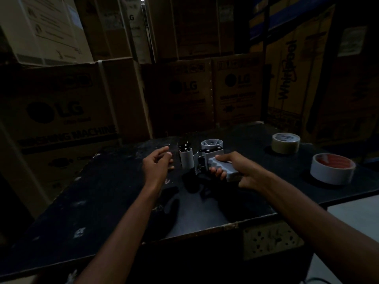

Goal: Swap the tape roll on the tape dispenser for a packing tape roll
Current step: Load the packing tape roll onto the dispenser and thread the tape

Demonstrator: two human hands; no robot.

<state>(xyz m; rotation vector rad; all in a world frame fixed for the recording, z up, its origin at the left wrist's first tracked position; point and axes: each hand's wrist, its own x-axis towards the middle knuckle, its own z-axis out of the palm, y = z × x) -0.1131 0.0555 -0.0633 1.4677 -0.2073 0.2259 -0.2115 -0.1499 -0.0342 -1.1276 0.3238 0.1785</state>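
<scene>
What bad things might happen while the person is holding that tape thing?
1. The room is very dark, so the cutter edge on the tape dispenser is hard to see; the free left hand hovers close and might get nicked.
2. The right hand grips only the handle, so the dispenser could tip or slip.
3. Two tape rolls wait on the table: a tan roll and a pale roll. Grabbing the wrong one seems easy.
</scene>
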